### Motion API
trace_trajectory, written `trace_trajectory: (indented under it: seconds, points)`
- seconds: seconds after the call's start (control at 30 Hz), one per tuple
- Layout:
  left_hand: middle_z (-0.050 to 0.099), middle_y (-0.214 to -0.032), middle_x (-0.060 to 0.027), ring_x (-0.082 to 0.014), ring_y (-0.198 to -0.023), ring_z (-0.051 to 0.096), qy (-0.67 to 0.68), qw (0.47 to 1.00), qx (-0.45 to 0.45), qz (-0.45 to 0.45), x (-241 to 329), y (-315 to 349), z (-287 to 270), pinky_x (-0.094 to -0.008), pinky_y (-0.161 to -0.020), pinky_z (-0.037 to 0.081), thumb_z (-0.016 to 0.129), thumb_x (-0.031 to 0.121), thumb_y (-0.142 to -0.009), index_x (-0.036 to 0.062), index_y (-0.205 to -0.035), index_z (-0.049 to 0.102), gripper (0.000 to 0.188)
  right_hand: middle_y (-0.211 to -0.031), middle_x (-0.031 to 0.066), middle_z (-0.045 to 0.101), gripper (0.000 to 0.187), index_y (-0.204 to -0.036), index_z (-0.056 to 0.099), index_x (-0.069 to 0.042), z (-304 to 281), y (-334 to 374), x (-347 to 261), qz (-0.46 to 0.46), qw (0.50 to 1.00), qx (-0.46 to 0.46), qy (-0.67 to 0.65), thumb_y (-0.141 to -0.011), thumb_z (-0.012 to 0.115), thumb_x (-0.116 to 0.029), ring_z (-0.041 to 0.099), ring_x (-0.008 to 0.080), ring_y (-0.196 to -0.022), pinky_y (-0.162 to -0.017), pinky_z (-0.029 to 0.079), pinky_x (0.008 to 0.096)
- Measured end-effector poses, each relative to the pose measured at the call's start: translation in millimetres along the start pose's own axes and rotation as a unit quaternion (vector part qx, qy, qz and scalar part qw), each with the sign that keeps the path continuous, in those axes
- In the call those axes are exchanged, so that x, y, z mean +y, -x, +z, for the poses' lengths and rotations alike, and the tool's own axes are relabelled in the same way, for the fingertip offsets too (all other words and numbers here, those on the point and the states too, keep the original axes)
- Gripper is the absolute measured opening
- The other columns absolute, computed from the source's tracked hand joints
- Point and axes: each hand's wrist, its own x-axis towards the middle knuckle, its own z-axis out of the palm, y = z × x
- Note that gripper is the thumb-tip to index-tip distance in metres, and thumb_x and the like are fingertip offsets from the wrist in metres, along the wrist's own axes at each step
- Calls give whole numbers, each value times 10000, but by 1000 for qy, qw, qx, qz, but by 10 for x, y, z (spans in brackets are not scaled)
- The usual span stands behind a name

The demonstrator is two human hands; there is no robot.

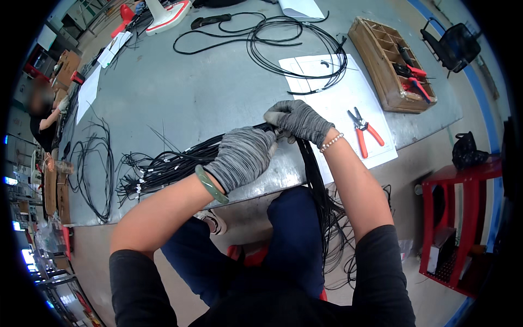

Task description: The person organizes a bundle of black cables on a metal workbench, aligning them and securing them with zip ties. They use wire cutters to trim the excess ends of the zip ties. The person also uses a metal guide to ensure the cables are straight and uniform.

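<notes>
A thick bundle of black cables lies along the front of the grey table and hangs over its edge beside my right leg. My left hand, in a grey knitted glove, is closed round the bundle near the table's front edge. Just to the right, my gloved right hand has its fingers pinched together at the bundle, close to the left fingertips. What lies between the right fingers is mostly hidden. White tags show among the cable ends at the left. Wire strippers with red handles rest on a paper sheet right of my right hand.
A coil of black cable lies at the table's far side, partly on the drawing sheet. A wooden tool box stands at the right edge. More loose cable lies left. Another person works at far left; a red rack stands right.
</notes>
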Motion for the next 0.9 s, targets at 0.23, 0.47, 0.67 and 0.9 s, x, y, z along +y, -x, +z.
trace_trajectory:
  seconds: [0.23, 0.47, 0.67, 0.9]
  points:
    - [672, -867, -159, -314, -802, 661, 6, 999, 35, 7, -55, 313, 198, -438, -721, 516, 476, 327, -949, 61, -1217, 562, 387, -813, 79, 695, 364, -968, 694, -6, 56, 64, -56, -47, 996, 5, 81, -773, 769, -305, 623, 132, -702, -676, 515, 252]
    - [674, -764, -116, -248, -677, 664, 120, 974, 169, -86, -1089, 1764, -99, -345, -650, 532, 696, 210, -836, 55, -987, 646, 222, -735, 62, 673, 325, -978, 674, 27, 119, 162, -85, -31, 996, 81, 38, -818, 744, -247, 614, 110, -655, -626, 493, 238]
    - [585, -743, -52, -161, -648, 498, 190, 720, 520, -418, -2694, 3920, 12, -315, -620, 435, 594, 49, -881, 41, -1008, 593, 127, -797, 73, 684, 284, -965, 668, 22, 218, 241, -129, -77, 991, 102, 36, -824, 747, -211, 625, 110, -679, -616, 501, 250]
    - [599, -814, -112, -174, -726, 463, 24, 583, 569, -580, -2519, 6801, 1304, -327, -684, 437, 513, 281, -989, -25, -1019, 592, 318, -734, 36, 640, 258, -914, 663, -17, 229, 210, -35, -110, 985, 125, 45, -790, 768, -217, 546, 87, -578, -496, 450, 234]
